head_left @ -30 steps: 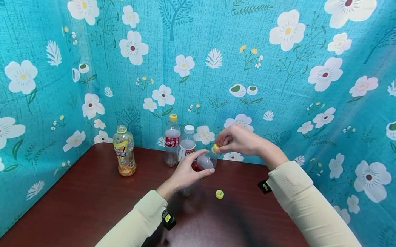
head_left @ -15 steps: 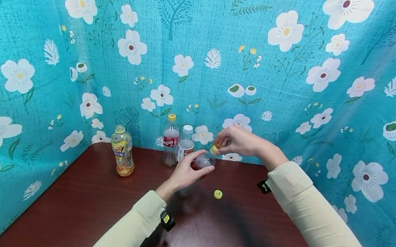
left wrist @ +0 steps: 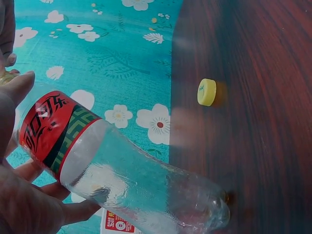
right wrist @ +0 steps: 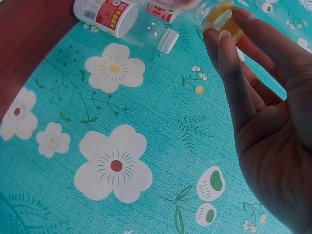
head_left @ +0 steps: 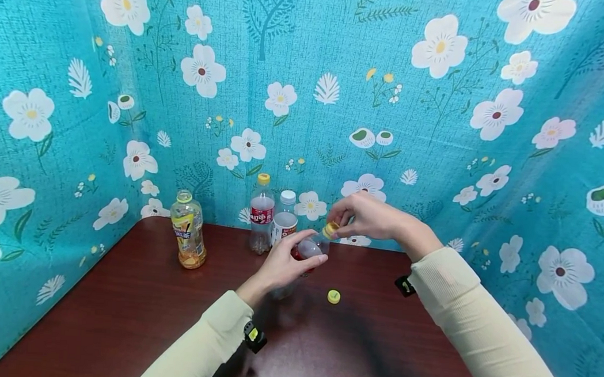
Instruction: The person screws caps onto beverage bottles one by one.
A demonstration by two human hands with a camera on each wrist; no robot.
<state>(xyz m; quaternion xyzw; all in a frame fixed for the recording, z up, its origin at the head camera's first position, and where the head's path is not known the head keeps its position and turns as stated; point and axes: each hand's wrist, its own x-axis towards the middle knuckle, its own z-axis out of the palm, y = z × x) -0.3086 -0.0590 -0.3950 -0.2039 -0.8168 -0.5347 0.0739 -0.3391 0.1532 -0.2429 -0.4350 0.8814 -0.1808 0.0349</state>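
My left hand (head_left: 283, 260) grips a clear plastic soda bottle (left wrist: 131, 170) around its red label. The bottle leans, its neck up toward the right and its base near the table, as the left wrist view shows. At the bottle's mouth, my right hand (head_left: 370, 218) pinches a yellow cap (right wrist: 230, 23) between thumb and fingers. Whether the cap is threaded on or just resting there, I cannot tell. A loose yellow cap (head_left: 334, 296) lies on the table below the hands.
Behind the left hand stand a red-label bottle with a yellow cap (head_left: 262, 215) and a white-capped bottle (head_left: 285, 217). Farther left is an uncapped yellow-label tea bottle (head_left: 188, 230). A blue flowered curtain (head_left: 310, 56) surrounds the dark red table (head_left: 118, 310).
Both hands stay in almost the same place. The right fingers have shifted slightly on the yellow cap at the bottle's mouth. The loose cap and standing bottles have not moved.
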